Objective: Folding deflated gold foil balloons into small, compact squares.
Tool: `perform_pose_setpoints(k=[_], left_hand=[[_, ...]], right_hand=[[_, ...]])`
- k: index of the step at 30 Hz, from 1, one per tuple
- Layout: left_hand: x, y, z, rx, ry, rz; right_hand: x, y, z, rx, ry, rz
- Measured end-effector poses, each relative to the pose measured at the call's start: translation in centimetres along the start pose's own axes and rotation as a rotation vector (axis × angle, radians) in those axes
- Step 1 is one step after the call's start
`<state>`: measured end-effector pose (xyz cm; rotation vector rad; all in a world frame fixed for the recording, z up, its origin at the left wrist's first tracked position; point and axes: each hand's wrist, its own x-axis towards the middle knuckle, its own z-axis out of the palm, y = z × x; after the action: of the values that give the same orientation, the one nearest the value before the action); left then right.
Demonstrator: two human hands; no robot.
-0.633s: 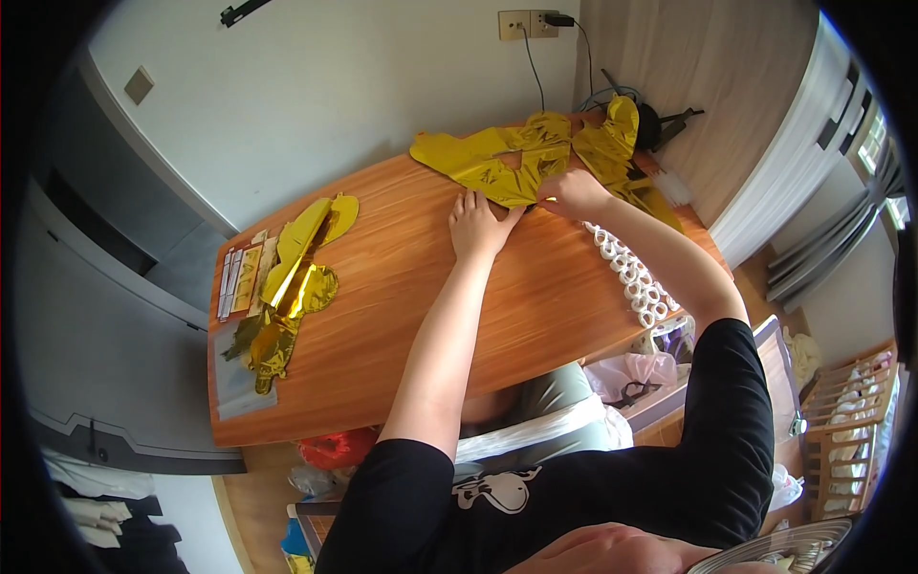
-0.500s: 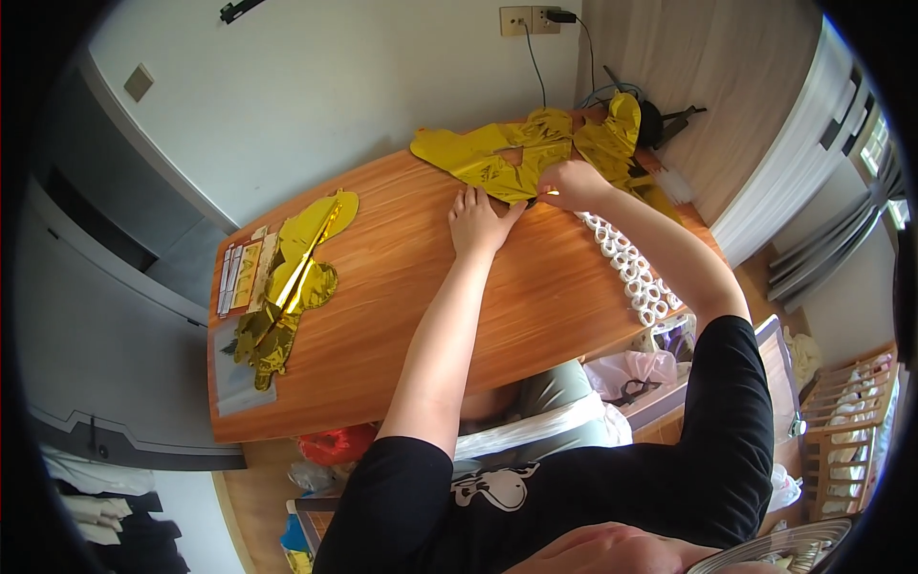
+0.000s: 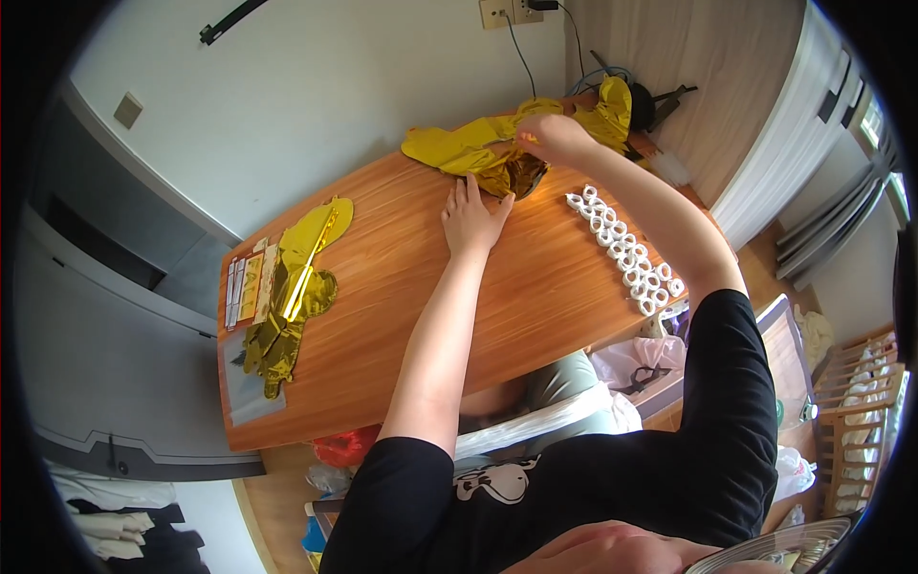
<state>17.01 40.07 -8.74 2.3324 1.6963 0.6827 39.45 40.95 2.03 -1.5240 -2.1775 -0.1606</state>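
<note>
A flat gold foil balloon (image 3: 445, 146) lies crumpled across the far side of the wooden table (image 3: 382, 297). My right hand (image 3: 557, 140) is closed on part of the foil and lifts it, so that the darker underside of a fold shows below. The right fingertips are partly hidden by the hand itself. Spread on the wood in front of the foil is my left hand (image 3: 470, 226), its fingertips at the foil's near edge. More gold foil (image 3: 612, 120) continues to the right, behind my right wrist.
Several small white rings (image 3: 622, 251) lie in rows along the right. Another flat gold foil piece (image 3: 301, 287) rests at the left beside flat packets (image 3: 251, 287) and a clear sheet (image 3: 251, 400). A dark device with antennas (image 3: 650, 110) and cables occupies the far right corner.
My right hand has moved up and left, raising the foil's near edge and folding it back. My left hand stays on the table. The view has shifted slightly.
</note>
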Motion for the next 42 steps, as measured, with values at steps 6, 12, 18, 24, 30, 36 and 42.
perform_pose_setpoints(k=[6, 12, 18, 24, 30, 36, 42], left_hand=[[-0.1, 0.8, -0.2, 0.028, -0.034, 0.056], [-0.2, 0.2, -0.5, 0.048, -0.079, 0.029], [-0.3, 1.0, -0.7, 0.000, -0.100, 0.026], [-0.2, 1.0, -1.0, 0.014, -0.116, 0.024], [-0.1, 0.3, -0.9, 0.036, -0.114, 0.003], [-0.2, 0.8, -0.9, 0.035, -0.141, 0.002], [-0.1, 0.7, -0.9, 0.028, -0.148, 0.012]], right_hand=[[5.3, 4.1, -1.9, 0.051, 0.112, 0.074], [10.2, 3.4, -4.6, -0.004, 0.311, 0.136], [12.8, 4.1, -8.9, -0.278, 0.734, 0.019], [13.8, 3.6, -12.5, -0.188, 0.558, 0.352], [12.8, 2.9, -15.2, -0.214, 0.552, 0.350], [12.1, 4.5, -17.9, -0.183, 0.808, 0.403], [10.7, 4.8, -23.4, -0.094, 0.585, 0.370]])
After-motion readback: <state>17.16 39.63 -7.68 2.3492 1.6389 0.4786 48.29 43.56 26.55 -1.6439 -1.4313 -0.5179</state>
